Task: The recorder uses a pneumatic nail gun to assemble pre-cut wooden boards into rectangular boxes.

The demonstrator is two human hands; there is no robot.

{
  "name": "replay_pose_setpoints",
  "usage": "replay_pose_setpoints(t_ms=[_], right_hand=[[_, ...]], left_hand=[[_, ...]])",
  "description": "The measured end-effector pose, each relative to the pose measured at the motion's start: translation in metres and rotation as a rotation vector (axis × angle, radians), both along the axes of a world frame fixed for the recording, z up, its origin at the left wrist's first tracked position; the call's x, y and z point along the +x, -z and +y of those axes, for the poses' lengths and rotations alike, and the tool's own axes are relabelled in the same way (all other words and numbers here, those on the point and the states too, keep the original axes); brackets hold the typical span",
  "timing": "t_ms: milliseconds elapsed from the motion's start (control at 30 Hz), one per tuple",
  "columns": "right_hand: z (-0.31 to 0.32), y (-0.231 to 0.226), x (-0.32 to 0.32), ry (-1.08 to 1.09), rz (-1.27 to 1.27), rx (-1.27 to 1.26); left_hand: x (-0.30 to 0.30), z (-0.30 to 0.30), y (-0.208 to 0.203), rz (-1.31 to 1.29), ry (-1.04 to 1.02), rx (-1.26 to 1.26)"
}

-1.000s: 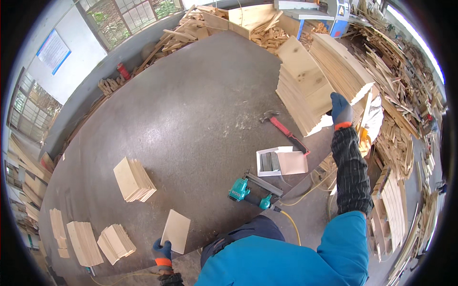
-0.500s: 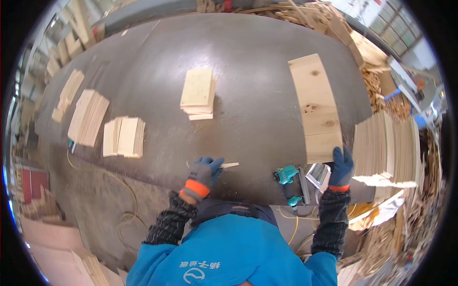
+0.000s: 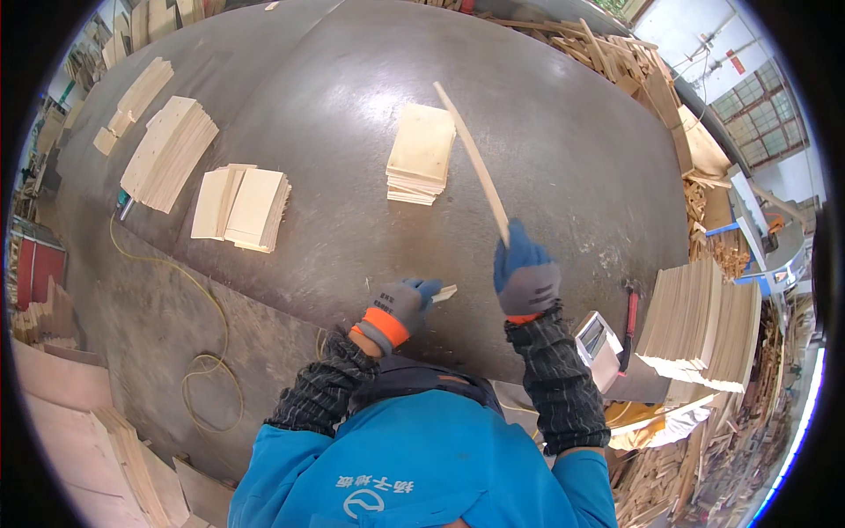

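Observation:
My right hand, in a grey and blue glove, grips the near end of a long, thin wooden board. The board is tipped up so its narrow edge shows, and it slants away to the left. Low over the near part of the table, my left hand is closed on a small bundle of thin wood slips, whose pale ends stick out to the right. Beyond both hands stands a stack of short wooden boards, close to the raised board's far end.
Several board stacks lie leftward on the dark table, including a fanned pile and a taller one. Rightward are a red-handled hammer, a white box and tall board stacks. A yellow hose trails on the floor.
My right hand has lifted the long board off the table's right side, brought it left and turned it on edge. The teal nail gun is out of sight. The view has shifted.

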State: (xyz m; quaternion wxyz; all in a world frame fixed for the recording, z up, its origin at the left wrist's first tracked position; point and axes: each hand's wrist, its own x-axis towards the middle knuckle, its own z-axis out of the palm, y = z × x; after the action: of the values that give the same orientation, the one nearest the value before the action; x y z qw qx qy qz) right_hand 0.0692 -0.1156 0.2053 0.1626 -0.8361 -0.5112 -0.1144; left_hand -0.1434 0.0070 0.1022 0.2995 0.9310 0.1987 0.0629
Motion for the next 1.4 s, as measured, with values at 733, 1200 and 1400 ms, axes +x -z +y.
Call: replay_pose_setpoints(t_ms=[733, 1200, 1400], right_hand=[[0.056, 0.058, -0.085, -0.312, -0.005, -0.021], [0.010, 0.092, -0.012, 0.303, 1.344, 0.161], [0.012, 0.106, -0.022, 0.205, 1.159, 0.228]], left_hand=[[-0.017, 0.055, 0.053, -0.396, -0.384, -1.006], [-0.019, 0.047, 0.100, -0.506, -0.230, -0.949], [-0.011, 0.041, 0.089, -0.455, -0.283, -1.065]])
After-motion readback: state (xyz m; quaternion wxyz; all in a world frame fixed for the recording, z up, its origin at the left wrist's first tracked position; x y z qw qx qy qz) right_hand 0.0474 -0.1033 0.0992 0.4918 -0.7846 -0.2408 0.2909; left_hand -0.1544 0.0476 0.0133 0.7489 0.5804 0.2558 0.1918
